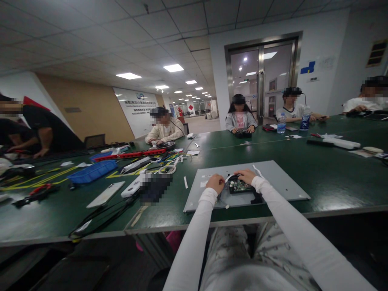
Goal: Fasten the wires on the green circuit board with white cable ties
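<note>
A light grey flat panel (283, 184) lies on the green table in front of me. On it sits a black housing with an exposed circuit board (241, 186). My left hand (216, 184) is at the housing's left side, its fingers closed on a thin grey cable (224, 192) that runs down beside the board. Over the far edge of the board, my right hand (246, 176) has its fingers bent together near a pale strip or cable. What those fingertips pinch is too small to make out. A black piece (256, 198) lies by the housing's near right corner.
Left of the panel are a white phone (106, 195), a white device (133, 185), a blue tray (92, 171), red strips (130, 154) and several cables. Bottles (305, 119) and a white tool (341, 143) stand or lie to the right. Several people sit around the table (169, 210).
</note>
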The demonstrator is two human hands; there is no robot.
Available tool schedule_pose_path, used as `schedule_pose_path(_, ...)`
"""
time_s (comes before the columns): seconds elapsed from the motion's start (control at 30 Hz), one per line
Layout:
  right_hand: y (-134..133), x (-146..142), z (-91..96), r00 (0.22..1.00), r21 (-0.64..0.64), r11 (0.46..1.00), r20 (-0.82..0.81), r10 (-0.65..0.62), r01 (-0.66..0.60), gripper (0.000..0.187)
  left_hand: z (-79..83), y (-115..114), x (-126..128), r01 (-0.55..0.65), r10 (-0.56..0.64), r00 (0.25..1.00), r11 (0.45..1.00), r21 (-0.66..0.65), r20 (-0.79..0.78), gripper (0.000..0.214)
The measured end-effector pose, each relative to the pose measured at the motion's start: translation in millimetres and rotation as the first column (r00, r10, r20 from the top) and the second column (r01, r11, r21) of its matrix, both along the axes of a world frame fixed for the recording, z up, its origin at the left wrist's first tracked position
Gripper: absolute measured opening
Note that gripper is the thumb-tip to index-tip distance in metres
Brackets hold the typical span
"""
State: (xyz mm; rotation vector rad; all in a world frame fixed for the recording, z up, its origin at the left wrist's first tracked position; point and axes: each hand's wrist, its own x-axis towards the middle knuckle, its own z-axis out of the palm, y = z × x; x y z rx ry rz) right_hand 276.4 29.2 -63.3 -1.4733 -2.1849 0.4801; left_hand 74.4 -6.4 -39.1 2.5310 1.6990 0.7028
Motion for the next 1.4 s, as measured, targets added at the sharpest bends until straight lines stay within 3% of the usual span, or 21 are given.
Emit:
schedule_pose_path(0.73,-3.3,-1.2,3.6,1.0,0.025,1.0,-0.021,-0.017,0.017,0.036,1.7,0.7,0.6,0.019,-0.021,0.999,0.998,-0.058,-0.029,0.039)
schedule_pose_path(1.4,1.0,-0.7,-0.6,1.0,-0.003,1.0,-0.005,-0.008,0.008,0.038,-4.7,7.1,-2.3,-0.004,0.003,1.0,0.999,-0.04,-0.019,0.031)
